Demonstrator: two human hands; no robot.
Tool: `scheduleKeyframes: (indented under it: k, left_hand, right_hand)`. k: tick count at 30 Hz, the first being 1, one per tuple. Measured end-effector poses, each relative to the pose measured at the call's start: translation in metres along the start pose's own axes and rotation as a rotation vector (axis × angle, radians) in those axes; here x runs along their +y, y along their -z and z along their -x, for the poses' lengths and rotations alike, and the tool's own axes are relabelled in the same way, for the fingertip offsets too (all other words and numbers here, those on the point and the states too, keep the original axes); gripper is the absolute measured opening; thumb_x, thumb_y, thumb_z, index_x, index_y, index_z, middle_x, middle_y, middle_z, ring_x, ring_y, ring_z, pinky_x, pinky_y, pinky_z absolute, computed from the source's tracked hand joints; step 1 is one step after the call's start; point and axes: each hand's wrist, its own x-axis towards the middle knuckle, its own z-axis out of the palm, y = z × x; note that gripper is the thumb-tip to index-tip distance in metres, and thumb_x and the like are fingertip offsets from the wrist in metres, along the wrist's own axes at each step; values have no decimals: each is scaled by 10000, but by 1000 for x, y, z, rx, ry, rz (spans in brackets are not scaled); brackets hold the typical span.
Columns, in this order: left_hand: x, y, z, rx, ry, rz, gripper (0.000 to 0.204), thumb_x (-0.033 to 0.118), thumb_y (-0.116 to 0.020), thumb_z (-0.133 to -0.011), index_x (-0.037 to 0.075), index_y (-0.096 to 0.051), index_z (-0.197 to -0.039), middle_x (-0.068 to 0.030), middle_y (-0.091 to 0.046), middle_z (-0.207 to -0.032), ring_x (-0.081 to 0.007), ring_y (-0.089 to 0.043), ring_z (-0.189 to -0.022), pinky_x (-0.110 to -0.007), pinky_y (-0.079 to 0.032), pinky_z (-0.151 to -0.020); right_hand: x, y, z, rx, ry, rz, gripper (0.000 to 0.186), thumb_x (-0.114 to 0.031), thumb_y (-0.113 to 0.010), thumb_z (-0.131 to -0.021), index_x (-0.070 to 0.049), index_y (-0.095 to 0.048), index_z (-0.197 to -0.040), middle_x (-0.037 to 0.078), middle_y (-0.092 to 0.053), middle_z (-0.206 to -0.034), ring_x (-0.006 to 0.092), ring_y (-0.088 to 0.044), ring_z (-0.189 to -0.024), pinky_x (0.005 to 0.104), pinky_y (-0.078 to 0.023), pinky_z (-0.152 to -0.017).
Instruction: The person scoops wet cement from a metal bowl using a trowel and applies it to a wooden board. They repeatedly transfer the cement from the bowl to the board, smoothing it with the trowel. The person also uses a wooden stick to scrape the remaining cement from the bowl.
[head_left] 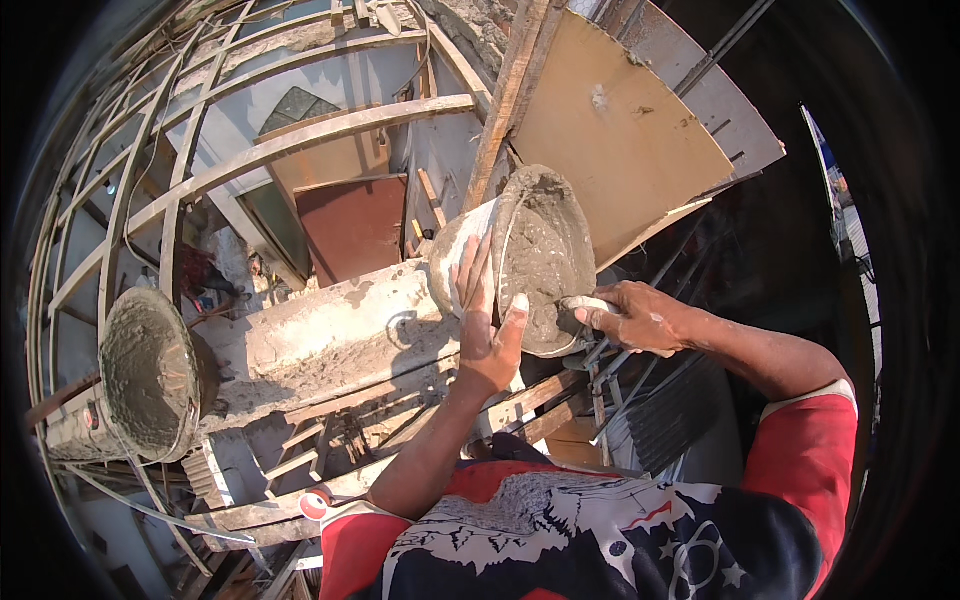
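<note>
A white bucket (452, 238), tilted with its opening toward the right, holds wet grey mortar (543, 255) above a concrete beam. My left hand (485, 320) grips its left side, fingers along the outer wall and thumb by the rim. At the lower right of the opening, my right hand (640, 320) is closed on a small tool handle (590, 304); the tool's head is hidden in or against the mortar.
The concrete beam (300, 330) runs leftward to a second mortar-coated bucket (150, 370). An open timber frame (300, 140) spans the upper left, with a person (200, 270) below. Tan boards (620, 140) lean behind my bucket; metal bars (660, 275) lie right over a dark drop.
</note>
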Motion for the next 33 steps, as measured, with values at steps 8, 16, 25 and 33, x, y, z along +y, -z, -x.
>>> scheduleKeyframes:
  k: [8,16,25,33]
  left_hand:
    - [-17,21,0,108,221,146,680,171,-553,-994,-92,-300,-1568,-191,-447,-1500,-232,-437,-1347,-348,-310,-1146]
    - [-58,70,3,412,465,695,578,253,-623,-992,5,-456,-1488,-45,-575,-950,-141,-620,-822,-309,-526,-689]
    - [-46,61,-3,397,392,814,564,228,-564,-1003,9,-434,-1506,-134,-562,-1417,-242,-573,-1297,-400,-455,-1114]
    - [-52,65,0,433,480,699,681,251,-578,-1016,-22,-317,-1583,-146,-522,-1458,-219,-539,-1332,-358,-445,-1119]
  right_hand:
    - [27,0,-2,-113,2,-386,571,-587,-519,-1056,-37,-625,-945,19,-563,-706,99,-526,-566,292,-464,-518]
    - [-4,84,37,139,40,-475,585,-604,-538,-1042,-34,-635,-952,35,-564,-754,109,-536,-590,264,-450,-515]
    - [6,237,9,827,125,-146,379,-370,-557,-1041,-6,-658,-1016,66,-632,-804,152,-591,-639,323,-523,-591]
    - [39,245,-71,1425,-95,863,311,-188,-614,-968,16,-577,-1200,230,-629,-1172,429,-679,-1034,539,-563,-865]
